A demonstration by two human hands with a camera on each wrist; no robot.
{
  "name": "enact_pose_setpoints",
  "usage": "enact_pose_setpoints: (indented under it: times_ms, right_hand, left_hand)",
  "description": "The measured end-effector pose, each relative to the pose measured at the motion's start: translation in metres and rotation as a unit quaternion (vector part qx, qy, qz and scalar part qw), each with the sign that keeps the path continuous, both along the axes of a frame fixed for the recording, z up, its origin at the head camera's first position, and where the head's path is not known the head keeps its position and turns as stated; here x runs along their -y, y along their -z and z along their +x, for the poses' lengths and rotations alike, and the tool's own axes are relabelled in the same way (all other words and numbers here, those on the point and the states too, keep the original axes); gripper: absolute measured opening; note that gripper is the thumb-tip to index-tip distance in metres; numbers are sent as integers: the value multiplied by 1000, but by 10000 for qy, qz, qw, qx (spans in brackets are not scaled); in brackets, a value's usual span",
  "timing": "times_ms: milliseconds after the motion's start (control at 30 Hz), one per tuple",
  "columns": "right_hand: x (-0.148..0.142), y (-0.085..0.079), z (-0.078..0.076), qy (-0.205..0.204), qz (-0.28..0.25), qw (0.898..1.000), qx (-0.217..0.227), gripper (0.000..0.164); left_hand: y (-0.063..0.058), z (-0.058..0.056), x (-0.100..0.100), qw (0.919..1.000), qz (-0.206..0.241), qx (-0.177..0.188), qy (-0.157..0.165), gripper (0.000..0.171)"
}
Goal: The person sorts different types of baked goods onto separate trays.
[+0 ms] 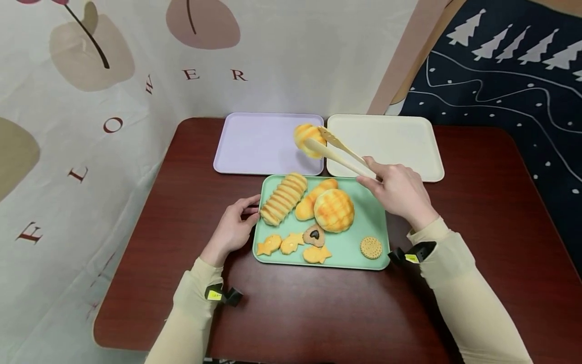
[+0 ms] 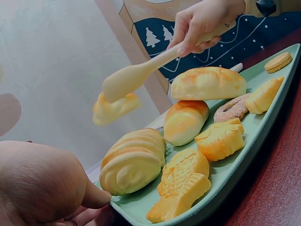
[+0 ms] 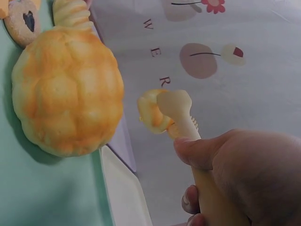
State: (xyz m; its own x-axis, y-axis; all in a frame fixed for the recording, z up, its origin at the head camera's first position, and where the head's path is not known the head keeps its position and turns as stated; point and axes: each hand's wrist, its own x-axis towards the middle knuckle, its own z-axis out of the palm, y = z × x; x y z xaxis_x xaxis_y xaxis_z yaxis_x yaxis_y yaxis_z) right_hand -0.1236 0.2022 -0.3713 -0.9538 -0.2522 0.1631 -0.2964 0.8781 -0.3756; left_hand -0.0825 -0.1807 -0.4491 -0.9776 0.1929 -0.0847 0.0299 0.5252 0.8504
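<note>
While tongs (image 1: 338,157) hold bread (image 1: 304,132), the backdrop (image 1: 282,91) reads "FLOWER".

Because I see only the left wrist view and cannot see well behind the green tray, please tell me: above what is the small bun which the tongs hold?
Observer: In the head view, the small bun appears over the right end of the lavender tray.
Operator: Thank you. Is another tray beside it?
Observer: Yes, a cream tray lies to its right.
Operator: And how does the top of the large bun below the right hand look?
Observer: Crossing grooves make a grid on it; the right wrist view shows this closely.
</note>
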Motion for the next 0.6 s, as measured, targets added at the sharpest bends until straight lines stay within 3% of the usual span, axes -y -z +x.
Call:
enact_pose_setpoints:
  times_ms: [267, 600]
  right_hand:
    - [10, 8, -18, -48, 71, 9997, 221, 59]
    - [17, 17, -30, -88, 108, 9986, 511, 62]
  left_hand:
    - [-1, 0, 0, 10000, 2, 39, -26, 45]
    - [0, -1, 0, 10000, 4, 33, -50, 45]
